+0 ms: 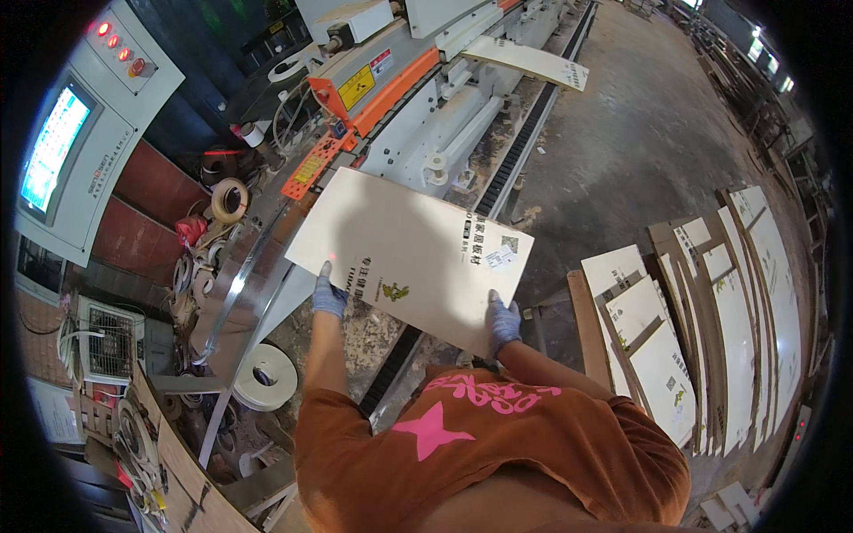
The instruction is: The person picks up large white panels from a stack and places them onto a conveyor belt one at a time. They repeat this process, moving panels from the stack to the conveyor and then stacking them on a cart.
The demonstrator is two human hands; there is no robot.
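A rectangular white-faced wood panel, bearing print and a small label, lies across the front of me, its far left corner close to the orange guard of the edge-banding machine. My left hand, in a blue-grey glove, grips the panel's near left edge with the thumb on top. Gloved the same way, my right hand holds the near right corner, thumb on the face. The fingers under the panel are hidden. A red light spot shows on the panel near my left thumb.
Stacked white panels stand on the right. Another panel rests across the machine farther back. At left are a control cabinet with a lit screen, edge-band rolls and a metal rail. A black conveyor track runs beneath the held panel.
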